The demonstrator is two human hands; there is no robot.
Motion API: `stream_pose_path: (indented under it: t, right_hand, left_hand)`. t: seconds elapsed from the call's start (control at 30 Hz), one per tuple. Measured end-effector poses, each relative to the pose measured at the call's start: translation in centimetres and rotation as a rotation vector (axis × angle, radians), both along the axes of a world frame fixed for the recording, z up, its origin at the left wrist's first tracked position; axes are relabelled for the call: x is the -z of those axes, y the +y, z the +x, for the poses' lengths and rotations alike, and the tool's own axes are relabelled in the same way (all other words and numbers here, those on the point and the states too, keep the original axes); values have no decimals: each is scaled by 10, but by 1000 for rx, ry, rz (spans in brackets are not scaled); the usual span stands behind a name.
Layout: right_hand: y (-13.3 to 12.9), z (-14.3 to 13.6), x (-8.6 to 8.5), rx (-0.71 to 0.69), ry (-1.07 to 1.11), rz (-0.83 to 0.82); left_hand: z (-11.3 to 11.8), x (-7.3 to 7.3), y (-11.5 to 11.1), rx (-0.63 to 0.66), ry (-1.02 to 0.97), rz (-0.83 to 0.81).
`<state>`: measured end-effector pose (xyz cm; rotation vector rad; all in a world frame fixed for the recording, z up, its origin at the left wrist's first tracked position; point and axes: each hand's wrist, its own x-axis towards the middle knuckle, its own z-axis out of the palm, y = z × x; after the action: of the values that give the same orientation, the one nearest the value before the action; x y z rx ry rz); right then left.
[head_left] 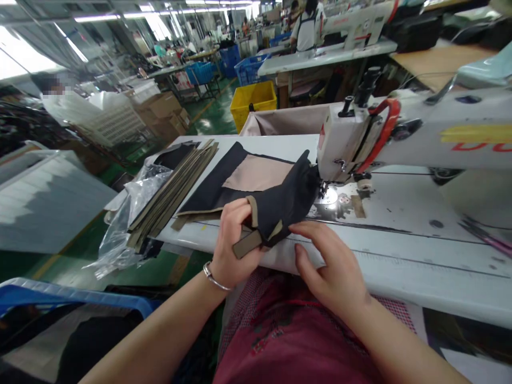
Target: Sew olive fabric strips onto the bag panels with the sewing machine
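A black fabric piece [280, 205] with an olive-tan bound edge lies bunched at the table's front, left of the needle area of a white sewing machine [344, 138]. My left hand [234, 240] is closed around its folded edge, and a short olive strip end [247, 244] sticks out there. Behind it, the flat part of the black cloth carries a beige panel [258, 173]. At the near right edge of the cloth, my right hand [326, 256] has thumb and forefinger apart, the fingertip close to the fabric; whether it touches I cannot tell.
A stack of olive-edged strips [176, 192] lies at the table's left end, beside clear plastic wrap [136, 208]. A blue basket [80, 293] with dark cloth stands at lower left. Behind the table are a yellow bin [254, 101] and a person [306, 29] at another machine.
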<state>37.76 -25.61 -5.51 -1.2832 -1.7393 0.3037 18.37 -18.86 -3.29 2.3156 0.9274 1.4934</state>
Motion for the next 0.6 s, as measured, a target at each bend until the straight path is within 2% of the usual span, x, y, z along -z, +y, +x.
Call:
stream_pose_path:
  t: [0.07, 0.13, 0.23, 0.33, 0.43, 0.53, 0.6]
  right_hand:
    - [0, -10, 1, -26, 15, -32]
    - [1, -20, 3, 16, 48, -26]
    - [8, -28, 5, 147, 80, 78]
    - [17, -23, 8, 238, 93, 163]
    - [20, -8, 9, 194, 96, 140]
    - [20, 14, 7, 76, 188, -20]
    - [22, 34, 5, 77, 454, -157]
  left_hand:
    - [1, 0, 12, -23, 7, 218]
    - [4, -6, 20, -30, 14, 374]
    - [11, -21, 28, 99, 213, 435]
    - [17, -33, 37, 311, 479, 347]
    - [18, -37, 45, 422, 553, 199]
    - [18, -34, 49, 372, 623, -3]
    - [19, -31, 48, 278, 637, -138]
